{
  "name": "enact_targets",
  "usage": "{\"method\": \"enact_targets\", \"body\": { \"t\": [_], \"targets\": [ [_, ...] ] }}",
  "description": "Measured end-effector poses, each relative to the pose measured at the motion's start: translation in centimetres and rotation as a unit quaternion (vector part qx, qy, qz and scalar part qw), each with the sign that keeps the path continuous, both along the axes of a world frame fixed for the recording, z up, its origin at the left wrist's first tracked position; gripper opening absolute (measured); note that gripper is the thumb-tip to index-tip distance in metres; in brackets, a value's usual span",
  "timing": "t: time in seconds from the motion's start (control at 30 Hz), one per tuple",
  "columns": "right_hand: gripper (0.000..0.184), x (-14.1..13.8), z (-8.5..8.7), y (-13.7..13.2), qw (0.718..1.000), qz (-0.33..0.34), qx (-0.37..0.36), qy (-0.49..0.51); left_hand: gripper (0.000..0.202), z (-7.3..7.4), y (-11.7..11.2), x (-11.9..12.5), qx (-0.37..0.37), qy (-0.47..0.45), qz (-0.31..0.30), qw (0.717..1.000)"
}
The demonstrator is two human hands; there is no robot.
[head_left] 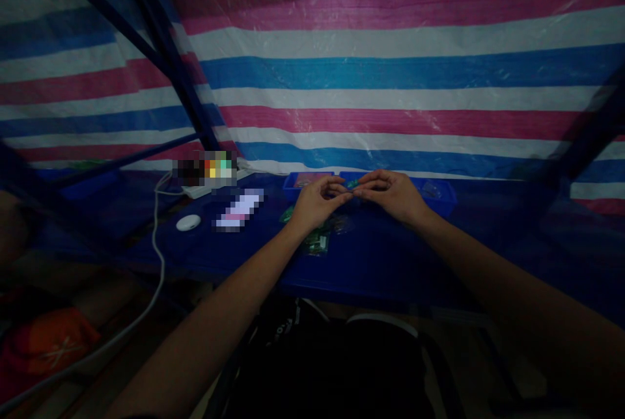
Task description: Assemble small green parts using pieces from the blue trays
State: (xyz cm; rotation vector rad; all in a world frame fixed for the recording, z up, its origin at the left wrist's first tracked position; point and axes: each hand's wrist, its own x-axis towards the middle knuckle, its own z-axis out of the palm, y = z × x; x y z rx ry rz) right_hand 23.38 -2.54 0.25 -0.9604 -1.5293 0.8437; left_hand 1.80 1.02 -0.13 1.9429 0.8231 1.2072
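Note:
My left hand (318,199) and my right hand (393,194) meet above the blue table, their fingertips pinched close together. Whatever they hold is too small and dark to name. A small green piece (352,183) shows between the fingers; I cannot tell if it is held or lies in the tray behind. Below the hands, small clear packets with green contents (316,243) lie on the table. Another green packet (286,214) is partly hidden by my left hand.
Behind my hands stand blue trays, one on the left (291,190) and one on the right (446,201) with clear packets. To the left are a blurred-out phone (239,209), a round white object (188,222), a power strip (195,192) and a white cable (157,237). A person sits far left.

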Motion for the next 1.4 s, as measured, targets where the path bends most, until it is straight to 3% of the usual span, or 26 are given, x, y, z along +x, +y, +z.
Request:
{"method": "enact_targets", "body": {
  "t": [0.07, 0.13, 0.2, 0.3, 0.37, 0.6, 0.7, 0.8, 0.87, 0.97, 1.07, 1.17, 1.27, 1.33, 1.4],
  "targets": [
    [0.03, 0.0, 0.3, -0.3, 0.997, -0.064, 0.05, -0.018, 0.03, 0.1, 0.1, -0.2, 0.052, 0.031, 0.052, 0.997],
    [0.024, -0.2, 0.6, -0.7, 0.982, -0.132, 0.126, -0.058, 0.031, 0.1, 0.1, -0.2, 0.063, 0.059, 0.063, 0.994],
    [0.016, -0.5, 0.7, -1.2, 0.959, -0.169, 0.198, -0.11, 0.039, 0.2, 0.0, -0.1, 0.034, 0.07, 0.017, 0.997],
    [0.009, -1.1, 0.6, -1.6, 0.941, -0.152, 0.242, -0.181, 0.042, 0.2, -0.3, 0.2, -0.014, 0.068, -0.067, 0.995],
    [0.011, -1.4, 0.4, -1.7, 0.943, -0.126, 0.235, -0.199, 0.039, 0.1, -0.3, 0.2, -0.026, 0.069, -0.089, 0.993],
    [0.022, -1.0, 0.3, -1.4, 0.971, -0.03, 0.171, -0.165, 0.033, -0.5, 0.6, 0.0, -0.025, 0.058, -0.074, 0.995],
    [0.018, -0.7, 0.5, -1.2, 0.974, -0.066, 0.162, -0.144, 0.03, -0.6, 0.6, 0.1, -0.029, 0.051, -0.094, 0.994],
    [0.017, -0.5, 0.6, -1.1, 0.966, -0.105, 0.194, -0.132, 0.029, -0.5, 0.3, 0.1, -0.004, 0.08, -0.076, 0.994],
    [0.016, -0.5, 0.8, -1.2, 0.967, -0.068, 0.202, -0.139, 0.029, -0.4, 0.0, 0.1, 0.014, 0.104, -0.061, 0.993],
    [0.02, -0.5, 1.1, -1.3, 0.974, -0.003, 0.158, -0.163, 0.031, 0.0, -0.6, 0.1, 0.048, 0.145, -0.043, 0.987],
    [0.025, 0.1, 1.7, -1.2, 0.971, -0.03, 0.139, -0.19, 0.03, 0.3, -1.0, 0.0, 0.125, 0.195, -0.007, 0.973],
    [0.03, 1.8, 2.2, -0.9, 0.936, -0.135, 0.18, -0.272, 0.033, 0.2, -1.2, -0.2, 0.184, 0.242, 0.014, 0.953],
    [0.036, 4.0, 2.3, -0.4, 0.839, -0.281, 0.207, -0.418, 0.039, -0.2, -0.9, -0.5, 0.201, 0.289, 0.0, 0.936],
    [0.042, 5.1, 2.1, -0.1, 0.781, -0.327, 0.159, -0.508, 0.037, -0.5, -0.6, -0.7, 0.207, 0.312, -0.014, 0.927],
    [0.048, 5.7, 1.7, 0.1, 0.752, -0.322, 0.075, -0.57, 0.031, -0.6, -0.3, -0.8, 0.202, 0.33, -0.023, 0.922]
  ]
}}
